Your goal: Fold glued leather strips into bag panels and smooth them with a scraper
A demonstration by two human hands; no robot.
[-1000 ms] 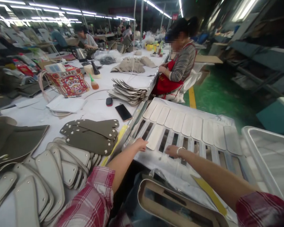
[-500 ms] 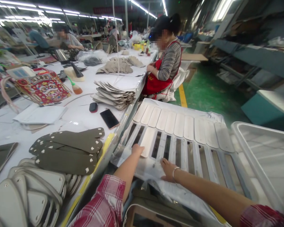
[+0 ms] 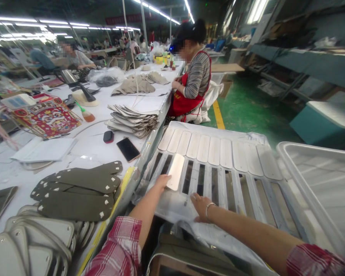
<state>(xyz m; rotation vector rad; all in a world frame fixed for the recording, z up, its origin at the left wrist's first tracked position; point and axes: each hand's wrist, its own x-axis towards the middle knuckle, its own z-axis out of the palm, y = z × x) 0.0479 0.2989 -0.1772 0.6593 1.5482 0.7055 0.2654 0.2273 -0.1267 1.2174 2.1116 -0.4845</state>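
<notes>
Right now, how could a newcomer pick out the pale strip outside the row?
Right of the long white table, find the slotted rack. A row of pale strips lines its far side. The single strip is alone in front of them, nearer you.

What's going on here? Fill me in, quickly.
A person in a checked shirt grips the near end of a pale strip with the left hand, over a slatted frame. The right hand is at the near side, fingers spread, with nothing visible in it. A row of similar strips lies along the far side. Dark green pieces lie on the table to the left.
</notes>
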